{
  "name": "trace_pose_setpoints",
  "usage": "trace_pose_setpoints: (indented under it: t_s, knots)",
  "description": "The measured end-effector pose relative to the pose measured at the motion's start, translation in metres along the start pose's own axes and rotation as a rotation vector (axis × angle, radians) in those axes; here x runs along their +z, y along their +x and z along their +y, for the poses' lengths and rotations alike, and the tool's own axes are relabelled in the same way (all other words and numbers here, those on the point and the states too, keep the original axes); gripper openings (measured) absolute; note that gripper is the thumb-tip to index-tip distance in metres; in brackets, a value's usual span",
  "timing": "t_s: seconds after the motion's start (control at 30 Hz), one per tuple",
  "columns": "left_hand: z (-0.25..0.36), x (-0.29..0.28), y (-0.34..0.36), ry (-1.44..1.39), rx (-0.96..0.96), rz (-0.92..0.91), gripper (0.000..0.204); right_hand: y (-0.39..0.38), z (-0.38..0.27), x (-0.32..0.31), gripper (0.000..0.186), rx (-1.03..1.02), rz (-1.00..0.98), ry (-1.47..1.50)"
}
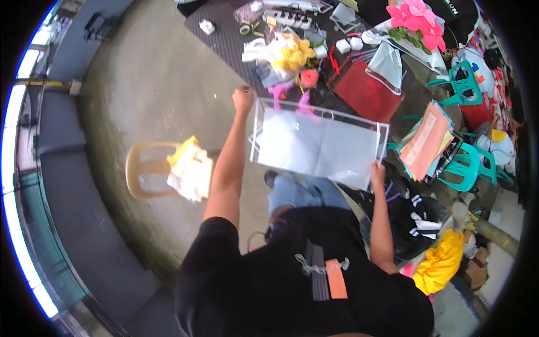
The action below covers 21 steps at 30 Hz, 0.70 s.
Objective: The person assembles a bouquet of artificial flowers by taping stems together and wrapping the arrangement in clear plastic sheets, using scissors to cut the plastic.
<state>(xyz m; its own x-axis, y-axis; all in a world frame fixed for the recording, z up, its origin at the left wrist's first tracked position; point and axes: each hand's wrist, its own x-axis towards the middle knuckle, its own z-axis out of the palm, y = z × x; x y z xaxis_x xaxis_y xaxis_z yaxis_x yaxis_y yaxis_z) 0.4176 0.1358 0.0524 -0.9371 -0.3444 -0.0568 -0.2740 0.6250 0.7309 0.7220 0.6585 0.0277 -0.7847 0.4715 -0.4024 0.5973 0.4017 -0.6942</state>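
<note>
A translucent wrapping sheet with a white border (314, 140) spreads in front of me, over my lap and against the table's near edge. A fold line runs down its middle. My right hand (378, 175) pinches its lower right edge. Beside the sheet's upper left corner, my left hand (243, 99) is closed in a fist; what it holds, if anything, is too small to tell. Just beyond the sheet's top edge lie pink pieces (279, 92), partly covered by it. A yellow flower bouquet (295, 53) and a coral-red roll (309, 78) are on the table past them.
The dark table (222, 42) also bears a red folder (368, 92) and a pink flower bouquet (418, 22). At left stands a beige chair (140, 168) with yellow and white material. Stacked coloured paper (425, 140) and green chairs (463, 165) are at right, near black bags (401, 219).
</note>
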Motion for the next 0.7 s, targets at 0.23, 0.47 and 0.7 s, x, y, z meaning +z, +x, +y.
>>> trace_pose_setpoints:
  t_s: [0.23, 0.47, 0.7]
  knots:
    - [0.016, 0.063, 0.085, 0.503, 0.4, -0.088, 0.054, 0.015, 0.024, 0.022, 0.041, -0.043, 0.069, 0.034]
    - [0.024, 0.072, 0.091, 0.567, 0.372, -0.216, 0.078, 0.0, 0.007, 0.024, 0.04, 0.073, 0.12, 0.086]
    - [0.003, 0.063, 0.122, 0.306, 0.303, -0.363, 0.072, -0.007, -0.018, 0.033, 0.039, 0.08, 0.085, 0.167]
